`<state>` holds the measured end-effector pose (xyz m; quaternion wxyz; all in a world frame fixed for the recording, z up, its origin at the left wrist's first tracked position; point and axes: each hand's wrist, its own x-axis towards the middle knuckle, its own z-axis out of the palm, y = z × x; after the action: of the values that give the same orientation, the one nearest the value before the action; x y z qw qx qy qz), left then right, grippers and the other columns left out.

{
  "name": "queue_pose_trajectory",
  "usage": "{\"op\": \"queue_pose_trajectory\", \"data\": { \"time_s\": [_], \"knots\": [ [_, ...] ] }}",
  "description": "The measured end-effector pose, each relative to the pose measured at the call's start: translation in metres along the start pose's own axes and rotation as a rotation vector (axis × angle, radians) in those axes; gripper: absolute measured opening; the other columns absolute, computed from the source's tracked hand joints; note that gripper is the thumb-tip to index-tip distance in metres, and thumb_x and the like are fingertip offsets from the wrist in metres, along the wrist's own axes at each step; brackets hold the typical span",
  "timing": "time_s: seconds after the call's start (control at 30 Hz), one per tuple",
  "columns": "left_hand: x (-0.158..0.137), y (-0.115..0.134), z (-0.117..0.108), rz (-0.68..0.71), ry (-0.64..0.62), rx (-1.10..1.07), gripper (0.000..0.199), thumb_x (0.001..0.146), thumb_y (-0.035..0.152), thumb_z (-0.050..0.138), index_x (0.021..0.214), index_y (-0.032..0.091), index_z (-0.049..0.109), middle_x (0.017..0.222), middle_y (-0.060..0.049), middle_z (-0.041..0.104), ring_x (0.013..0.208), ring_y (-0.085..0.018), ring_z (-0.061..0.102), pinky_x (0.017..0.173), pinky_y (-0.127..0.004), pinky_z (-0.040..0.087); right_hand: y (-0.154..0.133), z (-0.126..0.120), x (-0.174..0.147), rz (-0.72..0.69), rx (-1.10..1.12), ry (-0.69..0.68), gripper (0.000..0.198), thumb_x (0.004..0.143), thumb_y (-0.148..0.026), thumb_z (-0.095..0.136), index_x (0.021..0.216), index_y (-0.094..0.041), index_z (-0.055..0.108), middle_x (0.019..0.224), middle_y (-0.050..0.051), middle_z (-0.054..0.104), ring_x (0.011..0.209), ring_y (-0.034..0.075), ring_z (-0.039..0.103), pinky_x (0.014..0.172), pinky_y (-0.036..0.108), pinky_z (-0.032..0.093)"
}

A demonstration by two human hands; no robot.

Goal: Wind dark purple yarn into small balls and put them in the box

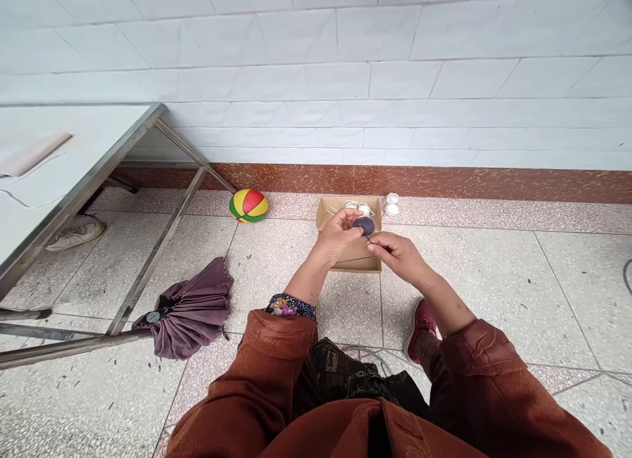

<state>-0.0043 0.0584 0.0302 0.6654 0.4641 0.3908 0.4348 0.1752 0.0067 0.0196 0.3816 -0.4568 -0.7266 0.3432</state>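
My left hand (340, 231) is closed around a dark grey-blue ball of yarn (364, 226), its fingers and thumb along the ball's left side. Close by on the right, my right hand (397, 254) pinches a thin dark strand coming off the ball between thumb and forefinger. Both hands are above an open brown cardboard box (355, 251) on the floor. Inside the box's far part lies white yarn (351, 205), partly hidden by my left hand. Two small white yarn balls (392, 204) rest on the floor just right of the box.
A red, yellow and green ball (249, 206) lies near the wall. Left of me, a folded purple umbrella (195, 310) is by the metal-framed table (133, 126). Under that table shows a shoe (76, 235). The tiled wall (370, 132) closes off the far side.
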Motion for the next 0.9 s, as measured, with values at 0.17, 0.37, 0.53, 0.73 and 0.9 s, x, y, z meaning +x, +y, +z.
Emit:
{"op": "queue_pose_trajectory", "data": {
  "time_s": [0.17, 0.37, 0.53, 0.73, 0.9],
  "knots": [
    [-0.003, 0.001, 0.000, 0.000, -0.042, 0.123, 0.039, 0.067, 0.015, 0.071, 0.105, 0.019, 0.063, 0.094, 0.000, 0.060, 0.087, -0.012, 0.056, 0.084, -0.028, 0.044, 0.000, -0.015, 0.002, -0.041, -0.075, 0.185, 0.016, 0.096, -0.035, 0.060, 0.087, -0.025, 0.069, 0.082, 0.003, 0.068, 0.079, 0.020, 0.062, 0.076, 0.035, 0.050],
    [-0.006, 0.004, 0.001, -0.075, -0.118, 0.227, 0.043, 0.068, 0.014, 0.072, 0.109, 0.020, 0.062, 0.092, 0.001, 0.058, 0.080, -0.010, 0.054, 0.079, -0.028, 0.044, 0.005, -0.012, 0.004, -0.049, -0.124, 0.220, 0.017, 0.095, -0.037, 0.063, 0.085, -0.026, 0.069, 0.083, 0.005, 0.067, 0.081, 0.022, 0.061, 0.077, 0.037, 0.050],
    [-0.008, 0.004, -0.001, -0.121, -0.218, 0.145, 0.035, 0.071, 0.018, 0.074, 0.105, 0.019, 0.064, 0.095, -0.002, 0.062, 0.086, -0.012, 0.058, 0.083, -0.030, 0.048, 0.006, -0.008, 0.005, -0.008, -0.095, 0.275, 0.024, 0.095, -0.043, 0.063, 0.080, -0.024, 0.064, 0.078, 0.003, 0.063, 0.074, 0.020, 0.057, 0.070, 0.034, 0.048],
    [-0.006, -0.005, 0.002, -0.149, -0.248, 0.072, 0.026, 0.079, 0.027, 0.074, 0.103, 0.017, 0.070, 0.103, -0.007, 0.066, 0.093, -0.015, 0.060, 0.082, -0.031, 0.052, 0.010, -0.007, 0.007, 0.081, -0.058, 0.288, 0.025, 0.094, -0.041, 0.061, 0.077, -0.024, 0.056, 0.071, 0.000, 0.055, 0.068, 0.017, 0.050, 0.065, 0.031, 0.042],
    [-0.006, -0.012, 0.003, -0.114, -0.254, 0.087, 0.036, 0.079, 0.031, 0.078, 0.110, 0.017, 0.070, 0.105, -0.008, 0.068, 0.094, -0.015, 0.062, 0.088, -0.034, 0.050, 0.014, -0.005, 0.006, 0.161, 0.024, 0.264, 0.023, 0.094, -0.040, 0.058, 0.080, -0.023, 0.053, 0.067, -0.003, 0.053, 0.061, 0.014, 0.047, 0.061, 0.029, 0.038]
  ]
}}
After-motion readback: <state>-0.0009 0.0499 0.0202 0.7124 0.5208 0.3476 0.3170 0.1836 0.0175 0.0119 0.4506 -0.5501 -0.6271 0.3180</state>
